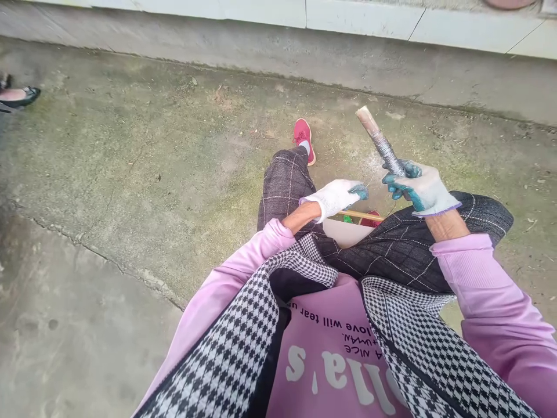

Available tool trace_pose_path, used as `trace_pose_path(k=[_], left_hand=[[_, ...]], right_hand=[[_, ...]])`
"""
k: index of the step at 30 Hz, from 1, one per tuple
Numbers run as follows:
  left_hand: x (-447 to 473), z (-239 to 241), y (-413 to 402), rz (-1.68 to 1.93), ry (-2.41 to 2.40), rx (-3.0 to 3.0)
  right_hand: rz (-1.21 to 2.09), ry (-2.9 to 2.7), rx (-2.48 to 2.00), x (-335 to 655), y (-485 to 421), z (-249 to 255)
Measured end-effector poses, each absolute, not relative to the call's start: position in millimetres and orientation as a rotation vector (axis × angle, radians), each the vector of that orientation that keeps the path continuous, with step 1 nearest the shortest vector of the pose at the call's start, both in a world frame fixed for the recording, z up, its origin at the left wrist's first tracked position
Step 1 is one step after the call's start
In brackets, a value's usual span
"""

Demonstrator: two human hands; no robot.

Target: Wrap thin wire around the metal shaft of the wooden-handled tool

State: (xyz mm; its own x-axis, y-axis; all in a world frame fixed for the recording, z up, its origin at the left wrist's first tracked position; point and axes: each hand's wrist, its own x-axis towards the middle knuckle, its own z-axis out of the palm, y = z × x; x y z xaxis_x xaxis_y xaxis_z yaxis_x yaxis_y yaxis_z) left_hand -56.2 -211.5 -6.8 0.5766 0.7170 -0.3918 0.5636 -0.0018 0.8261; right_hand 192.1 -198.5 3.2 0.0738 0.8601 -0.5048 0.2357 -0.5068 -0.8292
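Observation:
In my right hand (413, 184), gloved in white with blue-green coated fingers, is a wooden stick (368, 121) closely wound with silvery wire (386, 152). The stick tilts up and to the left, its bare end pointing away from me. My left hand (342, 196), in a matching glove, has its fingertips curled together at a fine strand of wire (369, 180) just left of the stick. That strand is faint, and the exact grip on it is partly hidden. Below both hands, a thin yellowish rod (359, 215) crosses between my knees.
A pale smooth object (348, 233) lies between my thighs, beside a small green item (347, 219). My red shoes (302, 133) are on the rough concrete ground (174, 145). A raised tiled ledge (261, 11) runs along the far side. Another person's foot (17, 96) shows at far left.

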Motion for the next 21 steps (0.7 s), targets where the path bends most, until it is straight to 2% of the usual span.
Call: trace_pose_path(k=[11,13,17,21], left_hand=[[-54,-7,-212,0.077,1.038,1.753],[-56,-3,-210,0.050,1.006,1.756],[-68,5,-203,0.071,1.016,1.786],[-87,4,-192,0.127,1.089,1.821]], right_hand=[[1.387,-1.029,-1.868,201,-191,5],[1.211,-1.315,-2.021,205,-186,0],[0.795,-2.232,-2.276,215,-181,-6],[1.060,-2.492,-2.155,223,-192,-4]])
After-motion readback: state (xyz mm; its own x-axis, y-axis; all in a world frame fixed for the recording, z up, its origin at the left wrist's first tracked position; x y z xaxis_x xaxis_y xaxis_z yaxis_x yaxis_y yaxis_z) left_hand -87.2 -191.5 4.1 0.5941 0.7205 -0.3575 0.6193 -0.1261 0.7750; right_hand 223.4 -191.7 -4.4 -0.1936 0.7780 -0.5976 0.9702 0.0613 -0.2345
